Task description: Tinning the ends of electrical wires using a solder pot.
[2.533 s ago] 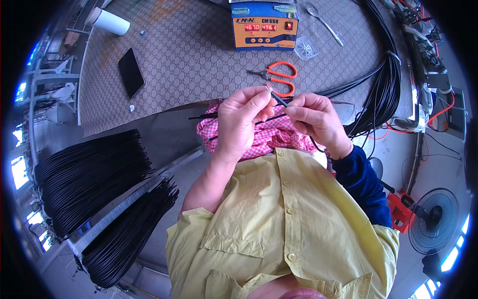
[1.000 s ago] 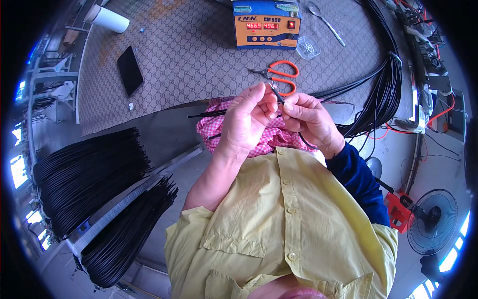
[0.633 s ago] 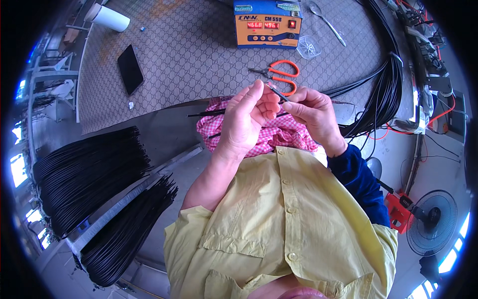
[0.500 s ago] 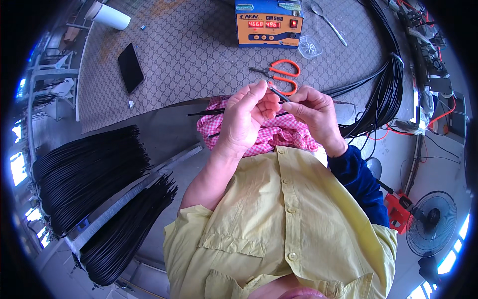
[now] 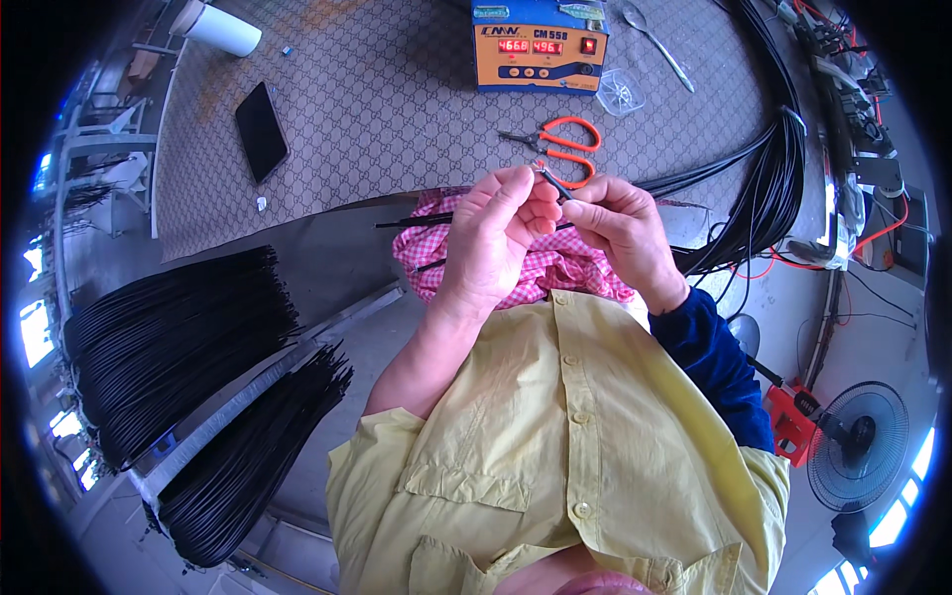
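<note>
A thin black cable (image 5: 557,185) is held up between my two hands over the front edge of the table. My right hand (image 5: 623,220) is closed, pinching it between thumb and fingers. With thumb and curled fingers my left hand (image 5: 491,228) closes at the cable's upper end, where small reddish and pale wires (image 5: 538,167) stick out; the exact contact is partly hidden. Just beyond the hands lie scissors with orange handles (image 5: 572,121). Pink-and-white checked cloth (image 5: 421,260) lies below my hands, with dark cable ends across it.
A blue and yellow control box (image 5: 535,69) stands at the back, beside a clear dish (image 5: 620,91) and a spoon (image 5: 659,48). A phone (image 5: 261,134) and white cup (image 5: 223,30) are left. Cable bundles hang at lower left (image 5: 178,347) and right (image 5: 778,188); a fan (image 5: 858,446) stands lower right.
Both hands have shifted only slightly. The small wires at the cable's end show more clearly above my left fingertips, and the cable is tilted a little differently.
</note>
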`<state>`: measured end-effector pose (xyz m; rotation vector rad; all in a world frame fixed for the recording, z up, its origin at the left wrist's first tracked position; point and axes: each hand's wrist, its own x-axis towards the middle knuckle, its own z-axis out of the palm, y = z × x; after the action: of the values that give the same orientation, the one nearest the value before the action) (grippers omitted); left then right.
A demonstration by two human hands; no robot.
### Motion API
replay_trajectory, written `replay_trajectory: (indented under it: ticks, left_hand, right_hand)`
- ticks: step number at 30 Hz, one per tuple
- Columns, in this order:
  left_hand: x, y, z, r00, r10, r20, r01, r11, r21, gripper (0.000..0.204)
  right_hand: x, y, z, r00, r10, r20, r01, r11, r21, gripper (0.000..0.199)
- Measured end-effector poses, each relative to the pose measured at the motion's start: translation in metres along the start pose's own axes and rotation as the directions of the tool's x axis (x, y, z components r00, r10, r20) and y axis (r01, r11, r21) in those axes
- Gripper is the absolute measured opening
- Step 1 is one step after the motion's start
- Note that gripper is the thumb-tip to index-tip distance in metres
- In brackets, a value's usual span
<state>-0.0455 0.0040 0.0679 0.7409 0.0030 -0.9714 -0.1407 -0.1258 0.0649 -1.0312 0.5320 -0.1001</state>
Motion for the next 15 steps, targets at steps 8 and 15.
replay_trajectory:
  ticks: [8,15]
  left_hand:
    - [0.006,0.004,-0.002,0.999,-0.05,-0.017,0.05,0.998,-0.043,0.027]
    - [0.014,0.015,-0.008,0.942,-0.301,0.152,0.318,0.941,-0.111,0.028]
  right_hand:
    - [0.0,-0.004,-0.005,0.998,-0.003,0.055,0.006,0.998,-0.058,0.008]
    - [-0.002,-0.009,-0.013,0.989,0.052,0.141,-0.04,0.995,-0.088,0.019]
